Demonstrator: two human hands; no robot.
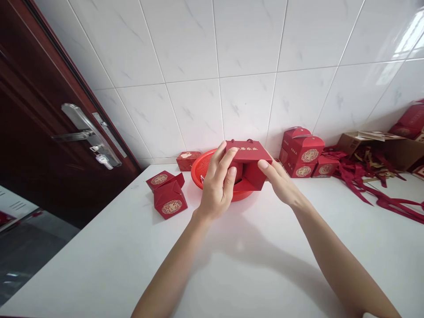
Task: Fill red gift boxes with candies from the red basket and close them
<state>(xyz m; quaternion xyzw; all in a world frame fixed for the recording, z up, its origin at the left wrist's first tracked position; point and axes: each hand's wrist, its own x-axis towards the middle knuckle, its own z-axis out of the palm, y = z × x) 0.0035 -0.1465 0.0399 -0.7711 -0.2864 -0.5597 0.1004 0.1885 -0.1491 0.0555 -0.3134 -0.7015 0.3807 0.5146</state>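
Note:
Between my hands is a red gift box (250, 155) with gold lettering and small cord loops at its far edge, held in the air over the front of a red plastic basket (198, 170). The side facing me is open, showing the hollow inside. My left hand (218, 185) grips the box's left side, fingers over the top and thumb at the front. On the right side, my right hand (280, 179) holds it with the thumb on the front edge; its other fingers are mostly hidden behind the box. The box and my left hand cover much of the basket.
Left of the basket lie red boxes (170, 201) with gold emblems, and another red box (188, 161) stands by the wall. Stacked boxes (303, 152) are at the right. Beyond them, dark red ribbons (380, 198) spread beside a cardboard box (397, 148). A door (39, 88) stands at the left.

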